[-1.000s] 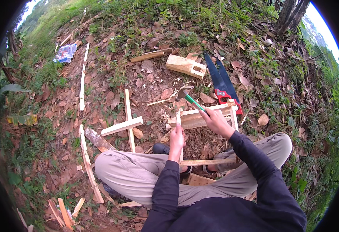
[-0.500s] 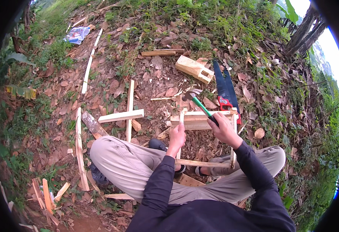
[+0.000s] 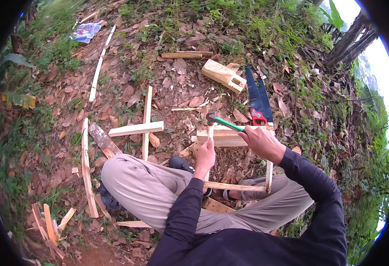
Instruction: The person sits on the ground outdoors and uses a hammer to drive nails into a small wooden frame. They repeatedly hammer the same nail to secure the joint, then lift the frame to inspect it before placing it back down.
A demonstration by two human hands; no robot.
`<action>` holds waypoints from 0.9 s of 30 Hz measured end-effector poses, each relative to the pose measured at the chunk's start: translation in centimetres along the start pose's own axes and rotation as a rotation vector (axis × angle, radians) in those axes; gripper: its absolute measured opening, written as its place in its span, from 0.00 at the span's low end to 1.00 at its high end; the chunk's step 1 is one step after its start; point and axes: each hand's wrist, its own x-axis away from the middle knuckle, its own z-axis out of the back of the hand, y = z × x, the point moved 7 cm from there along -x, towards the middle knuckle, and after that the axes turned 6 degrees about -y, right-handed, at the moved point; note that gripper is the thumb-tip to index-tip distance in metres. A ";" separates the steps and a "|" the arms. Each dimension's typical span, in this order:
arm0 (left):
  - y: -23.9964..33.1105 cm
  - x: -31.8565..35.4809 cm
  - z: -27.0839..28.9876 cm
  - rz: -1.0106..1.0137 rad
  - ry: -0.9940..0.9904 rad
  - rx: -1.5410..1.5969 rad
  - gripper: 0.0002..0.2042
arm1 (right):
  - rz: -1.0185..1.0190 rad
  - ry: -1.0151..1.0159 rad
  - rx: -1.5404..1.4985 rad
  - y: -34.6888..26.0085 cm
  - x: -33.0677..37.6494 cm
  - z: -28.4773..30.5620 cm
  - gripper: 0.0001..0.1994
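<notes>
Between my bent legs stands a small frame of pale wooden strips (image 3: 234, 186). My left hand (image 3: 205, 156) is closed round its left strip, just below that strip's upper end. In my right hand (image 3: 262, 142) is a claw hammer (image 3: 228, 124) with a green and black handle. The hammer's head is at the upper end of the left strip, seemingly touching it; whether a nail is under it is hidden. Thicker wooden bars (image 3: 223, 142) lie across the frame's far side, partly behind my right hand.
Beyond the frame lie handsaws (image 3: 259, 99) with dark blue blades and red handles, beside a wooden block (image 3: 223, 75) with a rectangular hole. Crossed wooden strips (image 3: 137, 129) and a long strip (image 3: 86, 164) are on the leafy ground at left. Offcuts (image 3: 48, 224) stand lower left.
The hammer head has come down and left onto the left strip's upper end. My right hand has shifted slightly right, with its elbow further out. My left hand keeps its hold.
</notes>
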 end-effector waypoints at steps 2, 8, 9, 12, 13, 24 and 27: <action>-0.4 0.1 0.2 -0.013 0.015 0.030 0.22 | 0.017 0.033 -0.011 -1.2 -0.5 1.6 0.18; -0.1 -0.4 0.0 -0.051 0.031 -0.004 0.22 | -0.022 0.050 -0.109 -0.2 0.4 -1.5 0.14; 0.0 -0.2 0.0 -0.056 0.030 -0.014 0.22 | -0.083 -0.138 -0.006 1.0 0.8 -3.7 0.15; -0.5 1.4 0.0 -0.003 0.031 0.000 0.22 | -0.102 -0.036 -0.114 1.7 0.6 -3.4 0.17; -0.1 0.5 0.1 0.004 0.037 0.019 0.22 | -0.131 -0.035 -0.136 1.7 0.5 -3.1 0.17; 2.5 4.6 0.5 0.170 -0.102 0.101 0.22 | 0.010 0.085 -0.283 2.3 0.4 -1.8 0.14; 2.7 6.2 -0.3 0.222 -0.171 0.233 0.22 | -0.123 -0.004 -0.306 4.1 0.4 -3.2 0.13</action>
